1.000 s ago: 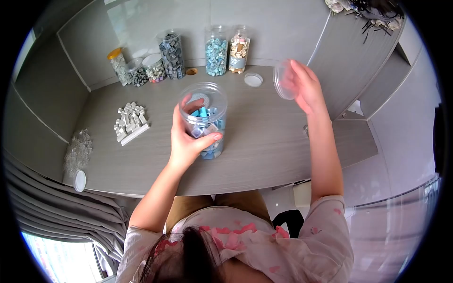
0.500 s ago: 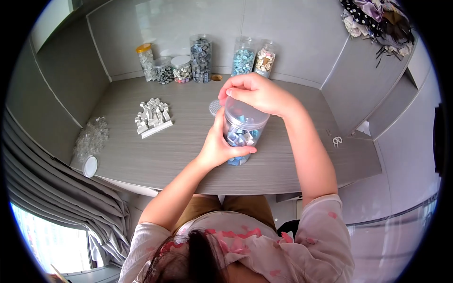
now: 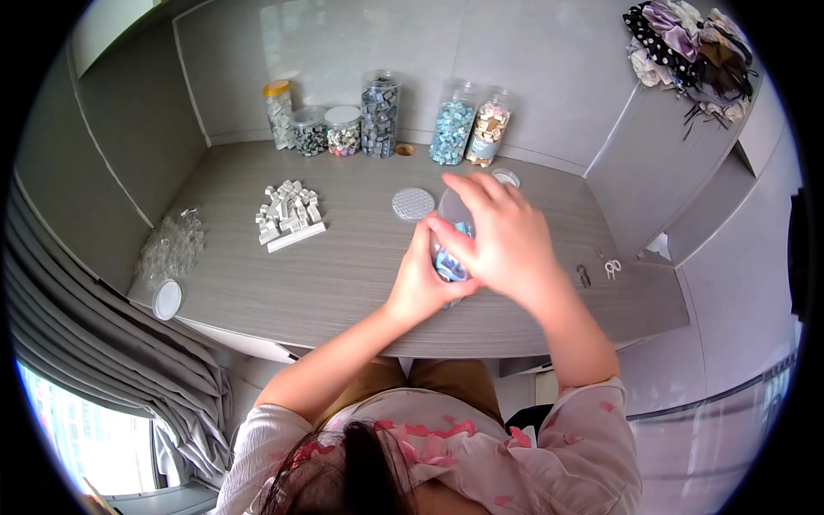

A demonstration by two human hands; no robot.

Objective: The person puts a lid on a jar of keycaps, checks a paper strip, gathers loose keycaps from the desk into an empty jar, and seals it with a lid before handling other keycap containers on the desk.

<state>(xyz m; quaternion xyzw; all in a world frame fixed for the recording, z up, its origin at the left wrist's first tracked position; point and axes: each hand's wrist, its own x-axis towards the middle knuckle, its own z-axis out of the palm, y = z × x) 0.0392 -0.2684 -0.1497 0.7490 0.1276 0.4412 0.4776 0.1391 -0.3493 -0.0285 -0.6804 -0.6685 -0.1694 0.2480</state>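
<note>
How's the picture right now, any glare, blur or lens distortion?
Head view: black corners and strong wide-angle curvature, which seems to bow the table; the window is blown out white; pale glare marks the back wall; left hand and right hand look fairly sharp.

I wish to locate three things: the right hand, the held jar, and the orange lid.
Right hand point(image 3: 508, 247), head view: back of the hand.
Held jar point(image 3: 451, 265), head view: clear side wall.
Orange lid point(image 3: 276, 87), head view: middle of its top.

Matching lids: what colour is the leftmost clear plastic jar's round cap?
The cap is yellowish orange, head view.
</note>
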